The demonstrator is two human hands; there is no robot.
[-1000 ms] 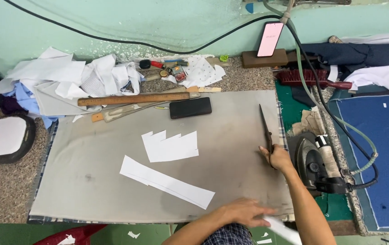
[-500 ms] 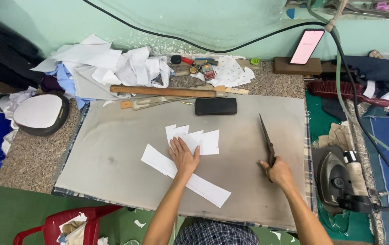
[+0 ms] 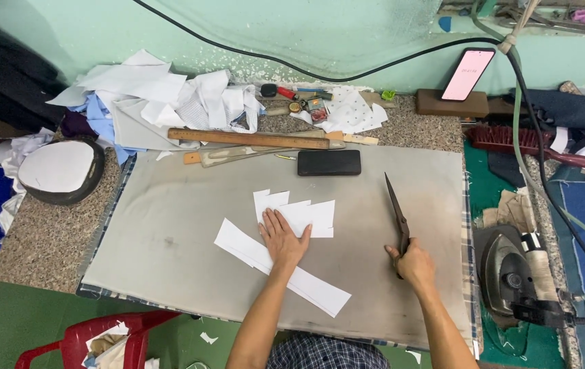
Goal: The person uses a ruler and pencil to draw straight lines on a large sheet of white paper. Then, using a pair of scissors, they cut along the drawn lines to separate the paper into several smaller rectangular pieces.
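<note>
White paper pieces (image 3: 302, 215) are pinned flat on the grey pad (image 3: 169, 232) by the left hand (image 3: 283, 239), palm down, fingers spread. Under that hand two pieces are seen: a notched piece toward the pad's far side and a long strip (image 3: 319, 290) running diagonally toward the pad's near edge; the heel of the hand is laid across the strip. Scissors (image 3: 396, 212) are gripped at the handles by the right hand (image 3: 413, 265), fist closed around them, near the pad's right side. Blades are shut, tip pointed away from the person, resting on the pad. Hands are well apart; scissors are clear of the paper.

Black phone (image 3: 329, 162) is lying at the pad's far edge, with a wooden ruler (image 3: 248, 139) just beyond it. Fabric scraps (image 3: 162, 99) are piled past the pad's far left corner. Iron (image 3: 514, 273) is parked just right of the pad, hose attached.
</note>
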